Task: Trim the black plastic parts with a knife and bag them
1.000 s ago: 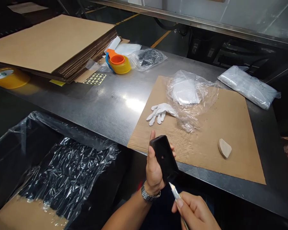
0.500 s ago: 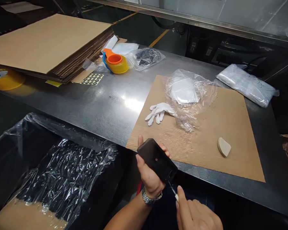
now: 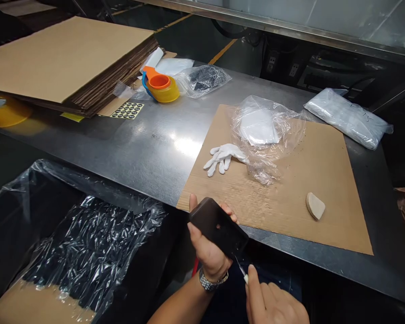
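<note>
A dark rectangular plastic case [image 3: 209, 222] with a small round hole rests in my left hand [image 3: 207, 252], whose fingers wrap round its sides. My right hand [image 3: 275, 299] grips a thin-bladed knife [image 3: 242, 271] by its pale handle. The blade's tip is at the case's lower end; whether it touches cannot be made out. Both hands are in front of the table's near edge. Beyond them a brown cardboard sheet [image 3: 290, 193] bears a white glove [image 3: 224, 157], a clear plastic bag [image 3: 263, 130] with white contents and a beige wedge-shaped block [image 3: 315, 206].
At the left stands a stack of cardboard [image 3: 77, 58] on the metal table [image 3: 155, 148], beside a tape dispenser [image 3: 160, 83] and a sticker sheet [image 3: 128, 110]. A plastic-lined box [image 3: 87, 247] of black wrapped items is at lower left. A plastic-wrapped pack [image 3: 349, 118] lies at far right.
The case and my left hand have shifted slightly left. My right hand and the knife have moved a little left and down, the tip still by the case's lower end.
</note>
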A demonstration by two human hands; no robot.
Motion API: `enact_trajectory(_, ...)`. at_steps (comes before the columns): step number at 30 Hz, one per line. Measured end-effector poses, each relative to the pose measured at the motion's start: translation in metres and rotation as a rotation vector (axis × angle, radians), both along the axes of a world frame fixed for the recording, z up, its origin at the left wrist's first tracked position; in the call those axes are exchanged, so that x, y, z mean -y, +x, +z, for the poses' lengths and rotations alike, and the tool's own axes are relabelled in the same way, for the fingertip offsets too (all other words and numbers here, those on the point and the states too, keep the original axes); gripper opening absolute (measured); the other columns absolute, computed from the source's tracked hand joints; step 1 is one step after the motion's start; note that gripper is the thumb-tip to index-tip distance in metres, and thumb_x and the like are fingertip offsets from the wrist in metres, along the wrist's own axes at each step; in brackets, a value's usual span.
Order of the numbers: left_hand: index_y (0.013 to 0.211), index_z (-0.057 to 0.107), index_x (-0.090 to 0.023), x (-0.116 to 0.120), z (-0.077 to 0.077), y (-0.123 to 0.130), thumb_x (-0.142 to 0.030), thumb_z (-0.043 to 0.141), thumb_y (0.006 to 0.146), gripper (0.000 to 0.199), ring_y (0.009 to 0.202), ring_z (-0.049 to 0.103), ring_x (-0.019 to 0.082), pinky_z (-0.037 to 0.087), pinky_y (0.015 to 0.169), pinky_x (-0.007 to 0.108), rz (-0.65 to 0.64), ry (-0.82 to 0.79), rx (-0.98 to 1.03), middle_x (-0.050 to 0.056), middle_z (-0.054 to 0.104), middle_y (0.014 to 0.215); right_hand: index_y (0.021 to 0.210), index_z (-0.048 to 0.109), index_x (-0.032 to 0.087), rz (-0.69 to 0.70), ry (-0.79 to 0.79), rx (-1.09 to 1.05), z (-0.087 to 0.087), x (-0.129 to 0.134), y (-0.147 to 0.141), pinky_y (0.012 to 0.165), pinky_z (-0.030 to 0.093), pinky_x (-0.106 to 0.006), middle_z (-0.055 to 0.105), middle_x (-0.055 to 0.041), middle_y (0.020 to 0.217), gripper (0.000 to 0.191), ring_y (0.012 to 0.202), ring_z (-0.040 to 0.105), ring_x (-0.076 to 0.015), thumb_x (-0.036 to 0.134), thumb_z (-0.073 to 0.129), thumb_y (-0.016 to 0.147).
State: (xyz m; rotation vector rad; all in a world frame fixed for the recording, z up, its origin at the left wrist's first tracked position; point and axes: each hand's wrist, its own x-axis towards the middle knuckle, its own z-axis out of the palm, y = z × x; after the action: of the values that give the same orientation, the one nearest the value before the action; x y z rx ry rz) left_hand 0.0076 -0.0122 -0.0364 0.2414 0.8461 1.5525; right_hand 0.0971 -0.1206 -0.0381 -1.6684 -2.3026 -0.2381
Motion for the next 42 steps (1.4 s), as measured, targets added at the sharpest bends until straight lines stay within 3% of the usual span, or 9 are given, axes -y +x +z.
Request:
enact_trajectory(6, 0.137, 0.028, -0.041, 0.002, -0.01, 0.0, -0.057, 0.041, 0.083, 0.058, 0.062, 0.056, 0.015, 0.048, 0.056, 0.026, -0.01, 0.012, -0.049, 0.002, 0.061, 0.076, 0.094, 0.065, 0.009, -0.04, 0.042, 0.108, 0.006, -0.001, -0.002, 0.04, 0.027, -0.023, 0.045, 0.0038, 0.043, 0.027, 0.038, 0.043, -0.0064, -0.001, 0.042, 0.084)
enact_trajectory(15, 0.137, 0.03, -0.038, -0.003, -0.01, -0.004, -0.05, 0.035, 0.089, 0.05, 0.061, 0.058, 0.013, 0.049, 0.057, 0.024, -0.166, -0.149, 0.016, 0.003, 0.062, 0.077, 0.096, 0.064, 0.008, -0.009, 0.055, 0.151, 0.009, -0.01, 0.015, 0.045, 0.027, -0.027, 0.043, 0.0036, 0.047, 0.025, 0.042, 0.041, -0.0085, 0.002, 0.042, 0.085)
enact_trajectory(20, 0.137, 0.03, -0.039, -0.007, -0.007, -0.008, -0.044, 0.033, 0.091, 0.046, 0.059, 0.058, 0.013, 0.048, 0.054, 0.023, -0.319, -0.214, 0.086, 0.002, 0.061, 0.073, 0.091, 0.06, 0.009, -0.064, -0.071, -0.013, 0.007, -0.013, 0.032, 0.047, 0.034, -0.023, 0.049, -0.0005, 0.058, 0.027, 0.05, 0.048, -0.0098, 0.011, 0.034, 0.09)
enact_trajectory(23, 0.137, 0.029, -0.039, -0.008, -0.006, -0.01, -0.044, 0.032, 0.091, 0.046, 0.058, 0.058, 0.012, 0.048, 0.052, 0.023, -0.386, -0.209, 0.114, 0.002, 0.061, 0.072, 0.103, 0.058, 0.008, -0.023, -0.13, -0.061, 0.006, -0.009, 0.04, 0.046, 0.035, -0.02, 0.052, -0.0014, 0.063, 0.031, 0.052, 0.05, -0.0082, 0.008, 0.029, 0.091)
enact_trajectory(26, 0.137, 0.028, -0.039, -0.007, -0.006, -0.01, -0.044, 0.032, 0.091, 0.047, 0.058, 0.058, 0.013, 0.048, 0.052, 0.022, -0.4, -0.19, 0.123, 0.002, 0.061, 0.073, 0.114, 0.055, 0.008, -0.004, -0.115, -0.001, 0.006, -0.005, 0.042, 0.047, 0.036, -0.021, 0.05, 0.0002, 0.062, 0.031, 0.049, 0.049, -0.0084, 0.014, 0.033, 0.094)
enact_trajectory(29, 0.137, 0.028, -0.038, -0.007, -0.006, -0.01, -0.044, 0.031, 0.091, 0.046, 0.059, 0.058, 0.013, 0.048, 0.053, 0.023, -0.403, -0.179, 0.125, 0.002, 0.061, 0.074, 0.113, 0.057, 0.009, -0.015, -0.099, 0.025, 0.008, -0.004, 0.038, 0.046, 0.033, -0.023, 0.048, 0.0013, 0.058, 0.032, 0.047, 0.047, -0.0087, 0.025, 0.037, 0.095)
enact_trajectory(42, 0.138, 0.027, -0.038, -0.003, -0.004, -0.01, -0.045, 0.03, 0.091, 0.048, 0.059, 0.058, 0.013, 0.049, 0.053, 0.023, -0.39, -0.143, 0.078, 0.002, 0.061, 0.073, 0.111, 0.061, 0.012, -0.044, -0.071, 0.078, 0.01, -0.004, 0.034, 0.047, 0.031, -0.024, 0.047, 0.0027, 0.056, 0.03, 0.046, 0.045, -0.0075, 0.026, 0.04, 0.094)
